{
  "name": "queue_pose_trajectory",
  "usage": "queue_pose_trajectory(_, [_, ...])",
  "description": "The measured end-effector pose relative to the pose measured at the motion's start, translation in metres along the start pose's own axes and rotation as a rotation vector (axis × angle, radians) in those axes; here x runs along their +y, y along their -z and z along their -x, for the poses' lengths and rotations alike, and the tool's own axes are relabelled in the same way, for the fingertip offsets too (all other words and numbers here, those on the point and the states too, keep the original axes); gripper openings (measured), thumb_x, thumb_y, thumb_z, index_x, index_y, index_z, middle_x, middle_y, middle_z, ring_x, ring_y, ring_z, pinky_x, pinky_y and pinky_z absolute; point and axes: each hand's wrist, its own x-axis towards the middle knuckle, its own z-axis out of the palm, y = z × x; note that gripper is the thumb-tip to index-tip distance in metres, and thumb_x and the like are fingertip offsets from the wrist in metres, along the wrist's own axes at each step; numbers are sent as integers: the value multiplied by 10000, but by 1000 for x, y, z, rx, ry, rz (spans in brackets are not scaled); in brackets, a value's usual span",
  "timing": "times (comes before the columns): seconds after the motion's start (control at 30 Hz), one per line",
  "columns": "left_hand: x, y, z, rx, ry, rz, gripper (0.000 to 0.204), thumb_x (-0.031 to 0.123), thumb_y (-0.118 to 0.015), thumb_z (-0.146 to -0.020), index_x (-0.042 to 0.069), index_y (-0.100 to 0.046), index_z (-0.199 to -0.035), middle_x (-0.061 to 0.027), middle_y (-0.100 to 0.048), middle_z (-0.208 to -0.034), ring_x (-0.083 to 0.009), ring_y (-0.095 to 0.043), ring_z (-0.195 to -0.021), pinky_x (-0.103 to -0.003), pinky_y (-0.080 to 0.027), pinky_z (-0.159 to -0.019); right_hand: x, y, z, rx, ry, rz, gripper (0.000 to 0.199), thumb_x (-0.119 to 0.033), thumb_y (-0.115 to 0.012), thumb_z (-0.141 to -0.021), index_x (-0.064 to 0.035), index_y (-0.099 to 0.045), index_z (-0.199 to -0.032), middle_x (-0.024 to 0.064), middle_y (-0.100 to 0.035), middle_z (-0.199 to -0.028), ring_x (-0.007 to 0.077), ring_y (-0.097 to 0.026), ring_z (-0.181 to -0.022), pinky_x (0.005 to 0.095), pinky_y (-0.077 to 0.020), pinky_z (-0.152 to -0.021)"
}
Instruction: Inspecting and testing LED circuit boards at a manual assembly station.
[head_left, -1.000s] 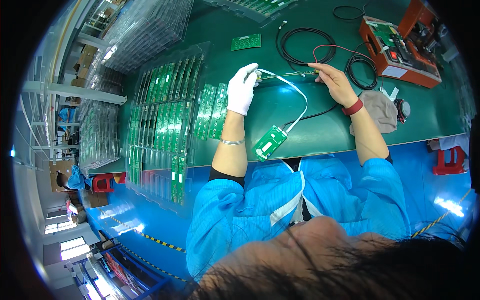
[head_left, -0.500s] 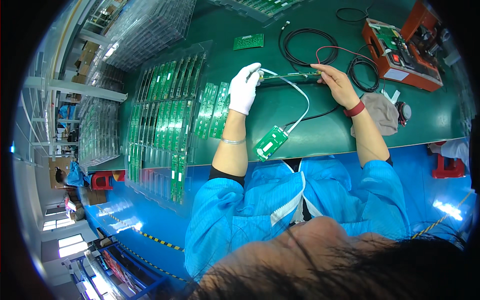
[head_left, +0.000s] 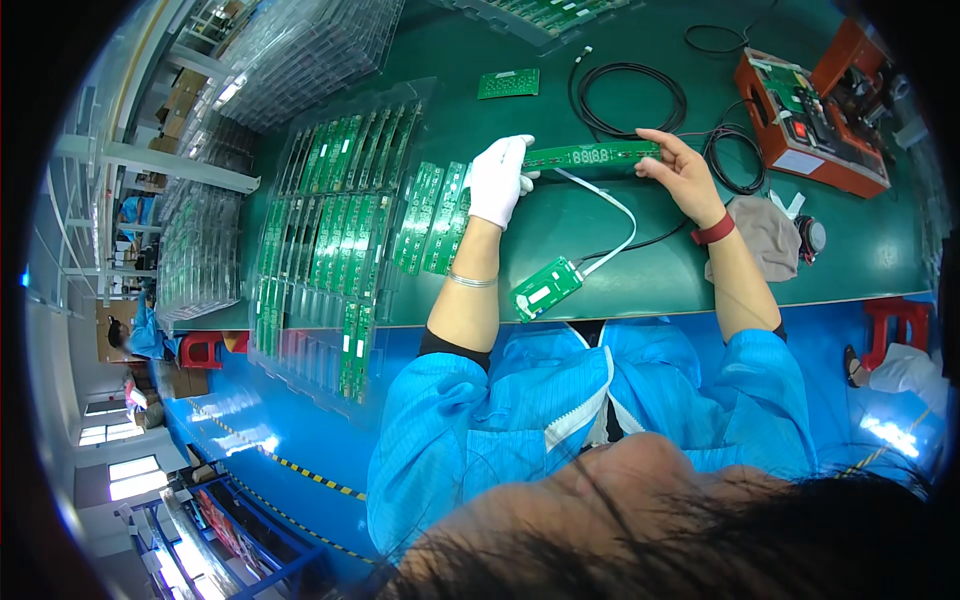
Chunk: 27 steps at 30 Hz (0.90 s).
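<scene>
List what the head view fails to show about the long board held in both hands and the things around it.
- Long green board: components too small.
- Left hand: fingertips hidden under board.
- Red test fixture: far side blurred by fisheye rim.
- Small board: parts too small.

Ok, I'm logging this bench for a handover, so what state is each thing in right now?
Long narrow green circuit board: held level at both ends.
Left hand: white-gloved, gripping the board's left end.
Right hand: bare, gripping its right end.
White flat ribbon cable: plugged into both boards.
Small green circuit board: flat at table edge.
</scene>
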Motion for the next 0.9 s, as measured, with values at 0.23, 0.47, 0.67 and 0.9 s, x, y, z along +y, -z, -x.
queue_pose_trajectory(0.23, [3, -9, 5, -32, 1, 64, 297, 176, -528, -944, 3, -628, -1163, -94, -646, -861, -117, -558, -572, -213, -464, -547, -1, 2, 0, 27, -79, -17, 383, 23, -558, -906, -30, -539, -1284, 100, -657, -965, 135, -642, -820, 204, -523, -773])
queue_pose_trajectory(0.47, [2, -8, 6, -108, -60, -112, 331, 152, -637, -875, 17, -621, -1177, -102, -639, -834, -113, -565, -638, -212, -443, -544, 0, 3, -1, 51, -100, 4, 382, 30, -573, -894, -28, -545, -1270, 100, -660, -960, 130, -643, -815, 203, -525, -767])
queue_pose_trajectory(0.67, [-4, -8, 1, -109, -95, -308, 371, 166, -681, -840, 18, -622, -1175, -100, -639, -831, -117, -564, -645, -229, -455, -567, 5, 3, -1, 53, -64, 33, 368, 25, -572, -896, -29, -552, -1260, 101, -661, -958, 127, -642, -805, 202, -526, -765])
queue_pose_trajectory(0.9, [-22, -6, -7, -58, -228, -460, 379, 167, -682, -836, 20, -619, -1179, -98, -644, -813, -118, -558, -629, -228, -455, -585, 2, 0, -1, 51, -74, 128, 349, 16, -577, -896, -22, -561, -1242, 99, -657, -959, 122, -640, -795, 205, -527, -763])
